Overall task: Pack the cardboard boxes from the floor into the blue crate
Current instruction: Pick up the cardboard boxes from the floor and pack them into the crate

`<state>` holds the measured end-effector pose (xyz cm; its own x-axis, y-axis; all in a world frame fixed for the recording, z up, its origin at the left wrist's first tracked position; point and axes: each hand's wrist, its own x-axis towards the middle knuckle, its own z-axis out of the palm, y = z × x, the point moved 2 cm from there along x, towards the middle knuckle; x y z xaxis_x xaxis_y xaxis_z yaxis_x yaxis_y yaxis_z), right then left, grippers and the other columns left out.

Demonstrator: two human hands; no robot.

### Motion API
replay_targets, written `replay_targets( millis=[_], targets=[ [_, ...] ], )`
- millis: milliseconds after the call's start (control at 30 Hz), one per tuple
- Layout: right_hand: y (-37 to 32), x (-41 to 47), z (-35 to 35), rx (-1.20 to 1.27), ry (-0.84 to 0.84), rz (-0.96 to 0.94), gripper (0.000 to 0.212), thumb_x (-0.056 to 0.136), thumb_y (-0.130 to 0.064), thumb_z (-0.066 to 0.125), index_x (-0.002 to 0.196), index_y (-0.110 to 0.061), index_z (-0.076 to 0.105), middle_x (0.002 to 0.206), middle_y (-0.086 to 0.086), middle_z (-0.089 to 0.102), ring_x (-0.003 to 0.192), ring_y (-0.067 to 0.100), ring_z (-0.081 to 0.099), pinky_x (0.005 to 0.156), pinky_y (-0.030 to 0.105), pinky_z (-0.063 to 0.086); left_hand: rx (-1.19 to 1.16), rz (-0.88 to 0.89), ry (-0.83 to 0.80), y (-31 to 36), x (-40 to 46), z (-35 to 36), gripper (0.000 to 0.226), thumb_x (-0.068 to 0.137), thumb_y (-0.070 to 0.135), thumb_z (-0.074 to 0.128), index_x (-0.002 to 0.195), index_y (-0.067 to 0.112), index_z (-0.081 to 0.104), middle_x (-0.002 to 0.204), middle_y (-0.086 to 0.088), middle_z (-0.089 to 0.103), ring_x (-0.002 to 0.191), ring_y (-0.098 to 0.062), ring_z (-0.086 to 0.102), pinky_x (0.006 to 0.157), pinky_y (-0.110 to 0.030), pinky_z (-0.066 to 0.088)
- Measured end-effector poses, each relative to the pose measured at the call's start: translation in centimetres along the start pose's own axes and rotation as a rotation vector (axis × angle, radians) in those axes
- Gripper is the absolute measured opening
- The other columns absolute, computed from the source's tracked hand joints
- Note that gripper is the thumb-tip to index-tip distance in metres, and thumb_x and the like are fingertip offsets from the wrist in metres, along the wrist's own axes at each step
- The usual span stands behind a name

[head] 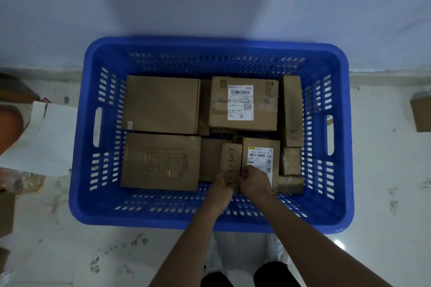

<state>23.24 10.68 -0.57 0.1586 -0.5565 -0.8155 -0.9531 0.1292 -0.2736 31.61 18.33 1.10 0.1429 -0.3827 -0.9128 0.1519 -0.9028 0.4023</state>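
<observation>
Pale speckled floor (pixel 384 170) is running up to a whitish wall, and a large blue perforated plastic crate (pixel 98 193) is sitting against it. Inside, near the front wall, the left hand (pixel 221 190) and the right hand (pixel 255 182) are working close together, both with fingers curled onto the near end of a narrow brown cardboard box with handwritten numbers (pixel 232 161); they are apparently wedging it on edge into the gap between its neighbours, which would explain the two-handed grip at one end. Just to the right, a small cardboard box with a white and yellow shipping label (pixel 260 154) is lying touching it, partly under the right hand. Further left, a wide flat cardboard box with a printed line drawing (pixel 161 161) is filling the front left corner, and behind it a plain brown cardboard box (pixel 161 103) is lying flat. At the back, a taped cardboard box with a tall white barcode label (pixel 242 102) is resting above its neighbours, with slim cartons standing along the right wall to use leftover space. One more cardboard box at the right edge (pixel 421 112) is waiting on the floor, so packing looks mostly done.
</observation>
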Motion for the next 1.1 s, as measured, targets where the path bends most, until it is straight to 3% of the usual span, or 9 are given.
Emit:
replay_targets(
  millis=[133,333,367,433,533,700,767,900,1100],
  targets=[
    [0.8,-0.8,-0.4,0.009,0.055,0.017,0.031,0.091,-0.020,0.053,0.119,-0.008,0.059,0.115,0.011,0.063,0.104,0.026,0.059,0.081,0.031,0.048,0.025,-0.047,0.002,0.1,0.0,-0.4,0.058,0.097,0.014,0.043,0.150,0.018,0.020,0.140,-0.007,0.047,0.072,0.001,0.044,0.064,-0.016,0.038],
    [1.7,-5.0,-2.9,0.137,0.063,0.020,0.046,0.091,-0.032,0.057,0.131,-0.011,0.051,0.118,0.010,0.064,0.100,0.023,0.063,0.084,0.034,0.054,0.083,-0.058,0.047,2.0,-4.8,-2.5,0.062,0.098,0.021,0.045,0.152,0.017,0.014,0.154,-0.005,0.029,0.123,-0.017,0.043,0.090,-0.024,0.042],
    [1.6,-5.9,-3.7,0.149,0.058,0.024,0.047,0.090,-0.032,0.059,0.132,-0.011,0.050,0.119,0.010,0.064,0.099,0.023,0.063,0.082,0.033,0.053,0.090,-0.049,0.054,2.4,-5.9,-3.0,0.063,0.098,0.022,0.047,0.152,0.016,0.015,0.155,-0.006,0.028,0.128,-0.020,0.043,0.098,-0.027,0.041],
    [1.2,-7.8,-5.5,0.184,0.052,0.019,0.049,0.089,-0.031,0.061,0.133,-0.012,0.049,0.120,0.009,0.063,0.099,0.022,0.063,0.076,0.029,0.051,0.100,-0.034,0.066,3.2,-7.9,-3.9,0.064,0.097,0.022,0.049,0.152,0.017,0.017,0.154,-0.006,0.029,0.123,-0.018,0.048,0.095,-0.026,0.043],
    [0.6,-10.7,-8.5,0.260,0.038,0.016,0.050,0.087,-0.032,0.064,0.131,-0.016,0.049,0.114,0.006,0.063,0.097,0.020,0.062,0.073,0.028,0.048,0.109,-0.003,0.068,5.2,-10.9,-4.8,0.064,0.096,0.023,0.049,0.152,0.014,0.019,0.157,-0.003,0.024,0.140,-0.021,0.032,0.104,-0.027,0.032],
    [-0.2,-14.3,-14.5,0.334,0.076,0.020,0.049,0.085,-0.030,0.065,0.131,-0.016,0.051,0.105,0.002,0.065,0.091,0.019,0.063,0.080,0.032,0.051,0.105,0.072,0.041,10.8,-15.6,-4.0,0.051,0.096,0.022,0.051,0.143,0.011,0.035,0.139,-0.002,0.045,0.113,-0.010,0.050,0.082,-0.014,0.039],
    [-0.3,-15.0,-17.1,0.350,0.110,0.013,0.047,0.086,-0.029,0.065,0.130,-0.016,0.051,0.103,0.002,0.063,0.093,0.019,0.060,0.079,0.031,0.048,0.077,0.081,0.018,13.0,-16.7,-2.7,0.052,0.097,0.022,0.049,0.145,0.011,0.032,0.145,-0.001,0.041,0.124,-0.016,0.046,0.094,-0.021,0.040],
    [1.3,-15.3,-21.9,0.348,0.157,0.016,0.049,0.087,-0.032,0.065,0.131,-0.017,0.052,0.116,0.004,0.063,0.105,0.023,0.060,0.087,0.033,0.047,0.030,0.098,-0.012,15.9,-17.1,1.0,0.048,0.093,0.027,0.056,0.137,0.016,0.041,0.140,0.002,0.045,0.118,-0.017,0.050,0.085,-0.023,0.045],
    [6.5,-13.8,-28.4,0.294,0.182,0.024,0.048,0.087,-0.036,0.065,0.129,-0.017,0.052,0.105,0.002,0.064,0.093,0.018,0.058,0.080,0.028,0.042,-0.001,0.095,-0.047,19.5,-17.5,8.2,0.041,0.093,0.028,0.053,0.132,0.017,0.043,0.126,0.002,0.050,0.109,-0.014,0.051,0.088,-0.026,0.041]
  ],
)
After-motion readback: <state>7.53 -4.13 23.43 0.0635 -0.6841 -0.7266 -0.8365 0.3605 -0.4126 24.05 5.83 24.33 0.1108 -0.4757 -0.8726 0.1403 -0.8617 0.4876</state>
